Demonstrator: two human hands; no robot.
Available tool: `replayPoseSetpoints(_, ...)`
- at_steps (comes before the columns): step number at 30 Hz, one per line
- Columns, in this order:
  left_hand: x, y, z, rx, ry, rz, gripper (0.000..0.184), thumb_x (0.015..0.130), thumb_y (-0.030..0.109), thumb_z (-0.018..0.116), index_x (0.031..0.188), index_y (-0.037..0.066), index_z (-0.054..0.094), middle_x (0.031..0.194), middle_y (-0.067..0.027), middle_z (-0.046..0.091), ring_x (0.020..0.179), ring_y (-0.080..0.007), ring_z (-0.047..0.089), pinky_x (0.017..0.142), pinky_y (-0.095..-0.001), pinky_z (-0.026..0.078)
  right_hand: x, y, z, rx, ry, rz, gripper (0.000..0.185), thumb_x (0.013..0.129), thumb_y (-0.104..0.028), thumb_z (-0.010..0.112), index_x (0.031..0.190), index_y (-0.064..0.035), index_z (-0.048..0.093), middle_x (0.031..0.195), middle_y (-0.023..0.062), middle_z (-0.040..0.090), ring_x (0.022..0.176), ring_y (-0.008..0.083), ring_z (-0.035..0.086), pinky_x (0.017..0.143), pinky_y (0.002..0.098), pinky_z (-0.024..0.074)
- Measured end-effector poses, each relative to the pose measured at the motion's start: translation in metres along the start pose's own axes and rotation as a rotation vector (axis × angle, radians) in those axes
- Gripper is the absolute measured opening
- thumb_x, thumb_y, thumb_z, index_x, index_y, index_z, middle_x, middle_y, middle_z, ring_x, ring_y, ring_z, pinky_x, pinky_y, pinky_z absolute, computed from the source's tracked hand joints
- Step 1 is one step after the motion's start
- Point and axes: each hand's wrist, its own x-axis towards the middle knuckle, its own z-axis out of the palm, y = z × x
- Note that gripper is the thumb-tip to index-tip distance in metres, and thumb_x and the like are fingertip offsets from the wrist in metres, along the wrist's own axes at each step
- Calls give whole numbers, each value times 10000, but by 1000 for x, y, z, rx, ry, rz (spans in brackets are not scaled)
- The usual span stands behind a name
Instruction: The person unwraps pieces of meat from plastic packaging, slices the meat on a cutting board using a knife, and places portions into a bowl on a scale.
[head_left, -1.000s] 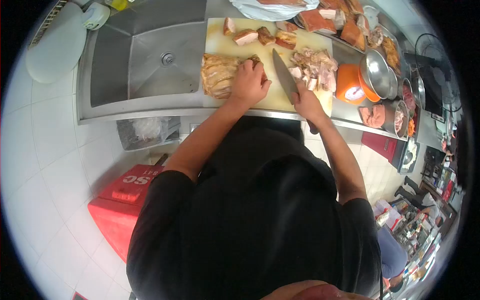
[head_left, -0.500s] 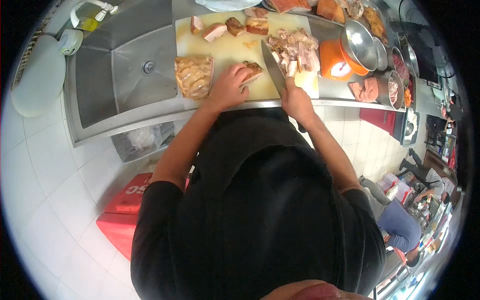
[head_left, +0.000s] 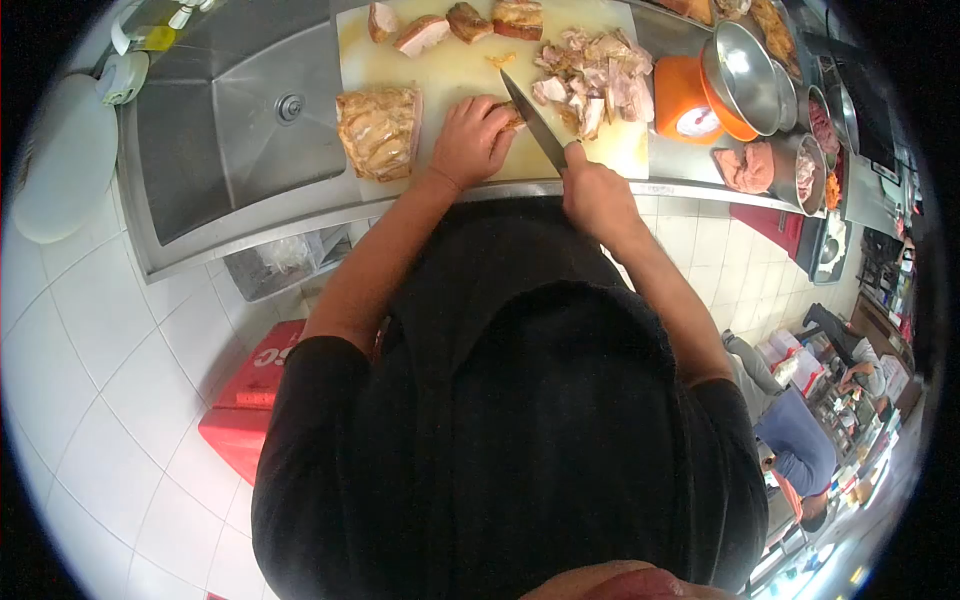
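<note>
My right hand point(head_left: 598, 195) is closed round the handle of a kitchen knife point(head_left: 537, 125), whose blade slants up and left over the cutting board point(head_left: 440, 75). Beside the blade, the curled fingers of my left hand point(head_left: 472, 142) hold a piece of cooked meat point(head_left: 516, 120) against the board, mostly covering it. To the right of the knife lies a heap of chopped meat point(head_left: 605, 75). A large slab of meat point(head_left: 378, 135) rests left of my left hand. Several smaller chunks, including a browned one point(head_left: 468, 22), line the far side.
A steel sink point(head_left: 240, 120) adjoins the board on the left. On the right stand an orange scale point(head_left: 685, 95) with a metal bowl point(head_left: 745, 75), a pink cloth-like item point(head_left: 745, 168) and a metal pot point(head_left: 795, 170). A red box point(head_left: 250, 400) sits below; another person point(head_left: 800, 440) is at far right.
The knife has turned, its tip swinging left to meet the piece under my left hand. My left fingers now cover more of that piece. The whole view has shifted slightly.
</note>
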Motion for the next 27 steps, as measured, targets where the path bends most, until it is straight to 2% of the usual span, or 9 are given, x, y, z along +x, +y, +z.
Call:
replayPoseSetpoints(1,0,-1,1,6,-6,-3,188,871,176,666,1039,95,679,1048,-102,616,1010,-317,593,875,-452,475,3,-1,-4,-19,-20,-9,194,893,-51,554,1066,-18,473,812,260,700,799,446,711,721,559,556)
replayPoseSetpoints(13,0,-2,7,19,-32,-32,203,867,160,650,1056,101,692,1087,-113,627,1027,-332,585,885,-456,477,17,-13,-37,-48,-193,40,267,877,-33,547,1139,17,538,969,278,716,939,437,711,835,541,553)
replayPoseSetpoints(16,1,-5,14,-29,12,-18,213,868,165,650,1066,98,692,1099,-119,626,1028,-338,582,893,-463,472,41,-16,-27,-19,-140,-1,272,873,-34,555,1139,21,555,1009,278,712,974,436,705,858,525,554)
replayPoseSetpoints(19,2,-5,11,15,-31,-18,221,871,169,646,1075,97,692,1107,-125,623,1024,-341,582,898,-469,464,52,-17,-38,-33,-164,-64,287,868,-36,564,1149,20,568,1042,270,710,1010,430,697,875,512,552)
replayPoseSetpoints(22,1,-4,8,14,-27,-10,226,874,171,641,1083,101,693,1112,-124,620,1023,-344,582,898,-471,459,27,-10,-48,-17,-259,26,313,860,-34,578,1169,14,568,1055,260,709,1027,423,693,880,506,551)
replayPoseSetpoints(25,1,-5,10,31,-35,-20,225,878,175,640,1083,100,691,1111,-121,620,1028,-344,582,897,-471,457,25,-3,-33,12,-231,-26,311,872,-29,566,1175,28,525,968,283,708,967,433,700,841,522,544)
replayPoseSetpoints(27,-2,-8,16,7,-32,-2,219,879,169,645,1082,99,691,1110,-123,619,1026,-344,584,894,-471,461,54,-4,4,44,-123,-28,288,882,-38,560,1162,21,522,963,284,708,956,439,701,835,532,542)
